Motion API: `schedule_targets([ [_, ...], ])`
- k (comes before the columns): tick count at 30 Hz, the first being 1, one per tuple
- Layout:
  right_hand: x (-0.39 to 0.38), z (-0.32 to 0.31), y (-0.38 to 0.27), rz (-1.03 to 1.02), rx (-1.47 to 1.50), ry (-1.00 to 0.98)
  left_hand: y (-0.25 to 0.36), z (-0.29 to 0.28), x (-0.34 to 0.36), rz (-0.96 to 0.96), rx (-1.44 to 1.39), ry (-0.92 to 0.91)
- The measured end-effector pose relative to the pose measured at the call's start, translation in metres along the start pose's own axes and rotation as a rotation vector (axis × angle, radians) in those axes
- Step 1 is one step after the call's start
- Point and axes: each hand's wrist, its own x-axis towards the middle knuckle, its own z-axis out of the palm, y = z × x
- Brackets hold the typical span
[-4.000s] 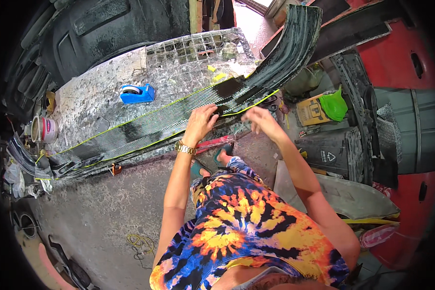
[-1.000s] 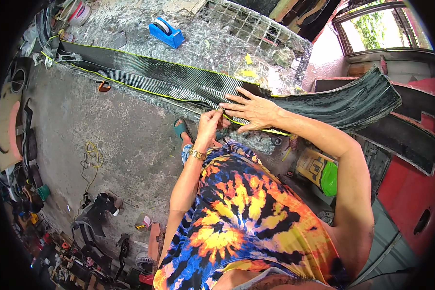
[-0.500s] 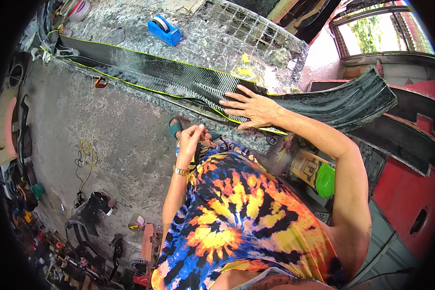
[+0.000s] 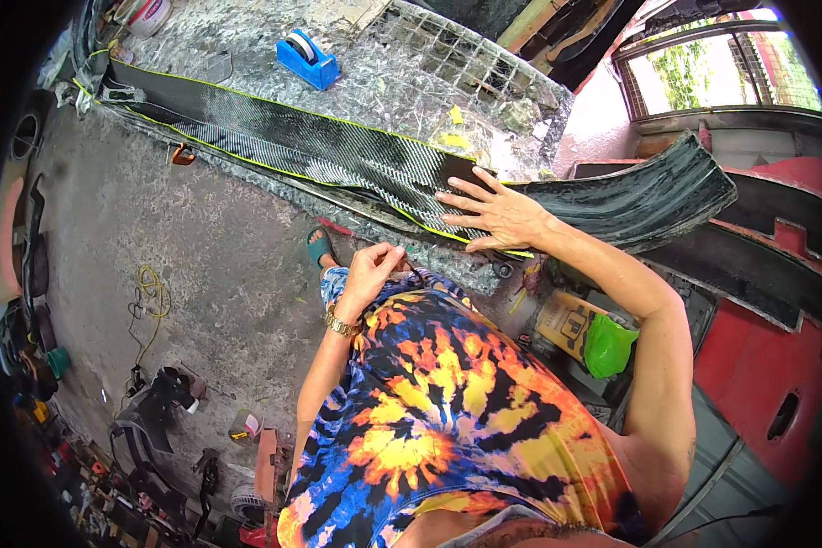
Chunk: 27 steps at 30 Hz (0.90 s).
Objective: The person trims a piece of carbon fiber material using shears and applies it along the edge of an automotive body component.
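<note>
We see open counter [image 4: 247, 36] behind the carbon strip [image 4: 320, 151], broken at 12 o'clock by the blue tape dispenser [image 4: 306, 58] and wire mesh [image 4: 457, 55]. At 3 o'clock the black moulded panel [image 4: 639, 196] blocks passage. At 9 o'clock bare floor [image 4: 201, 265] lies open; the yellow cord [image 4: 151, 288] lies across it.

My desk [image 4: 247, 36] has a mottled grey, foil-like top. A long black woven strip [image 4: 320, 151] with a yellow-green edge lies along its near side, a blue tape dispenser [image 4: 307, 58] sits behind it, and a white wire grid [image 4: 466, 64] covers the far right part, with yellow scraps [image 4: 455, 139] near it. Below, the concrete floor [image 4: 201, 265] carries a yellow cord [image 4: 151, 288].
</note>
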Motion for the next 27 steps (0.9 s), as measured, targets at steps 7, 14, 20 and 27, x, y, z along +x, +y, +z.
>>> schedule_targets([
  [7, -0.006, 0.007, 0.003, 0.016, 0.033, 0.048, 0.082, 0.015, 0.041, 0.759, 0.867, 0.154],
  [14, -0.019, -0.026, -0.013, 0.148, 0.099, 0.137, 0.079, 0.029, 0.096, 0.733, 0.835, -0.152],
  [20, -0.048, -0.047, -0.064, 0.948, 1.872, 0.512, 0.075, 0.032, 0.109, 0.707, 0.805, -0.405],
  [27, -0.007, 0.015, -0.089, 1.134, 2.243, 0.665, 0.073, 0.044, 0.115, 0.625, 0.743, -0.559],
])
